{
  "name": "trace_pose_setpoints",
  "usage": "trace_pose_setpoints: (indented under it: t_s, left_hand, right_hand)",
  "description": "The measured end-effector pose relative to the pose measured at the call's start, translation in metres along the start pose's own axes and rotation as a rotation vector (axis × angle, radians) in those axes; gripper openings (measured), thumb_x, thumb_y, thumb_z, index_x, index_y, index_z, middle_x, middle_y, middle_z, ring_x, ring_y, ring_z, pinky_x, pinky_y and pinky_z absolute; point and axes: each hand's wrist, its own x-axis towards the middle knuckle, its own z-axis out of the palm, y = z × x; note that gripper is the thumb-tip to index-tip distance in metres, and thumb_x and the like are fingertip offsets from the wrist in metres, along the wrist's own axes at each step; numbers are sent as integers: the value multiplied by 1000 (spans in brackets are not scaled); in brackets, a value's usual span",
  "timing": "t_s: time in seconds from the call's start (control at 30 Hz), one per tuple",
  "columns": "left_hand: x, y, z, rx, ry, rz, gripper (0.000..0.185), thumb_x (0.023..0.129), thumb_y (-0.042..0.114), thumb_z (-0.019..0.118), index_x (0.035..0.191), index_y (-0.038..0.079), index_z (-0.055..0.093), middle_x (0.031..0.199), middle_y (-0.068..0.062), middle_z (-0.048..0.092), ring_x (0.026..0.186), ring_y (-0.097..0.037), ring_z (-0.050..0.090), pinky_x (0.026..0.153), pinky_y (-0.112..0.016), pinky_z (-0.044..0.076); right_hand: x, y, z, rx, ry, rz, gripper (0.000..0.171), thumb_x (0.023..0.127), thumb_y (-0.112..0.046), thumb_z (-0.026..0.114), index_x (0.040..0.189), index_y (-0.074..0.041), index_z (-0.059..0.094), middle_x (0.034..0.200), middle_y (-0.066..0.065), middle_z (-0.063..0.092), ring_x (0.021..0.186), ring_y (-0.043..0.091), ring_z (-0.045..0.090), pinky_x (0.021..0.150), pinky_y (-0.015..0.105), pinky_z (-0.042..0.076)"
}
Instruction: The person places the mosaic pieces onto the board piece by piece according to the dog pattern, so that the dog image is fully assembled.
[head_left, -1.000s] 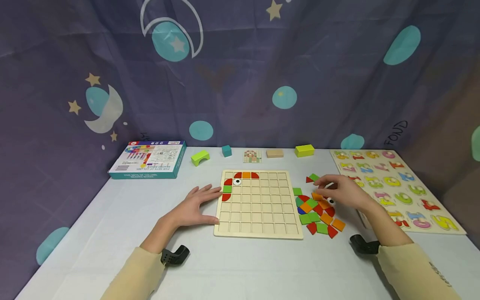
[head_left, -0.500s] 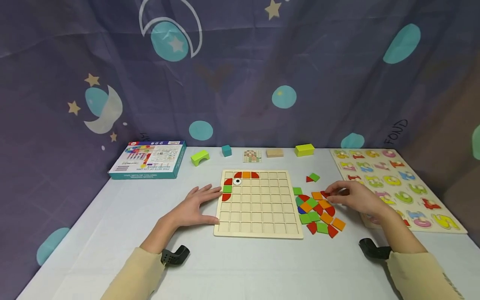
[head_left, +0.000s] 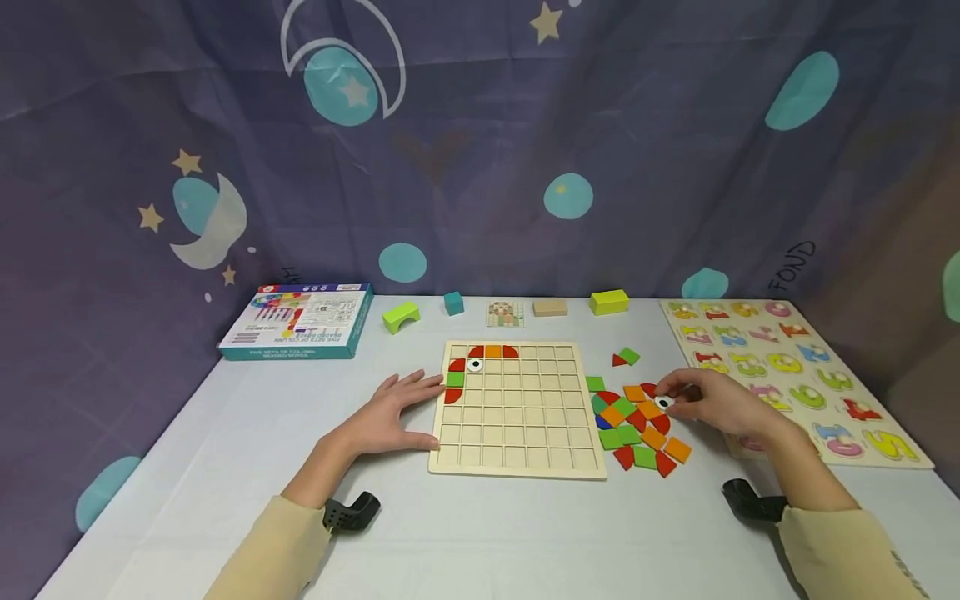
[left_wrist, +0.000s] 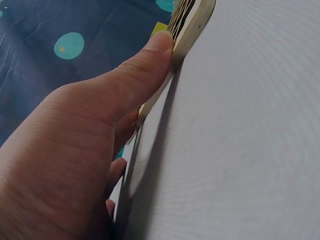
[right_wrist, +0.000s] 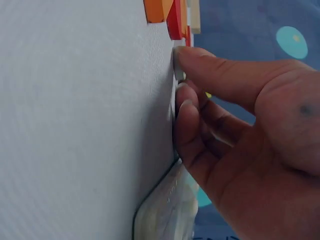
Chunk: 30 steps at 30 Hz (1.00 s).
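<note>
Where a moment before the right hand had covered it, a white eye piece showed at the right edge of the pile of coloured tiles, beside the grid board. That hand had drawn back a little toward the number puzzle, and its fingertips now sat on the eye piece; the right wrist view showed the thumb and a finger pinching the small white disc against the table. Its wrist lay low over the cloth, the forearm angled in from the near right.

The left hand had not shifted: it lay flat with fingers straight, gripping nothing, its thumb pressed to the board's left edge. On the board sat red, orange and green tiles and another eye in the top left corner. At the back edge stood a box and a few wooden blocks.
</note>
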Motion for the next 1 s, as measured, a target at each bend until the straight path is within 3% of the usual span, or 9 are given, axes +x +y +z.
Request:
trace_pose_setpoints:
  t_s: [0.2, 0.57, 0.77, 1.0]
  left_hand:
    - [1, -1, 0, 1, 7, -2, 86, 80, 51, 82, 149, 12, 52, 158, -1, 40, 151, -30, 20, 120, -57, 5]
    - [0, -1, -1, -8, 10, 0, 86, 79, 51, 83, 150, 13, 52, 158, -1, 40, 151, -30, 20, 120, -57, 5]
    - [0, 0, 0, -8, 5, -2, 86, 80, 51, 83, 150, 12, 51, 159, -1, 40, 151, -30, 20, 120, -56, 5]
    - [-1, 1, 0, -13, 4, -1, 86, 79, 49, 83, 149, 11, 51, 158, -2, 40, 151, -31, 20, 120, -56, 5]
  right_hand:
    - [1, -4, 2, -36, 20, 7, 23, 92, -6, 73, 114, -3, 68, 107, 10, 61, 93, 27, 52, 73, 26, 52]
    - [3, -10, 1, -103, 12, 33, 28, 90, -12, 77, 113, 0, 66, 99, 7, 62, 90, 26, 53, 76, 34, 52]
    - [0, -7, 0, -138, 36, 22, 33, 89, -20, 79, 110, 1, 66, 93, 4, 60, 86, 23, 53, 70, 29, 52]
    - [0, -15, 4, -116, 81, -26, 29, 91, -19, 77, 110, 1, 67, 92, 3, 62, 86, 23, 55, 66, 25, 52]
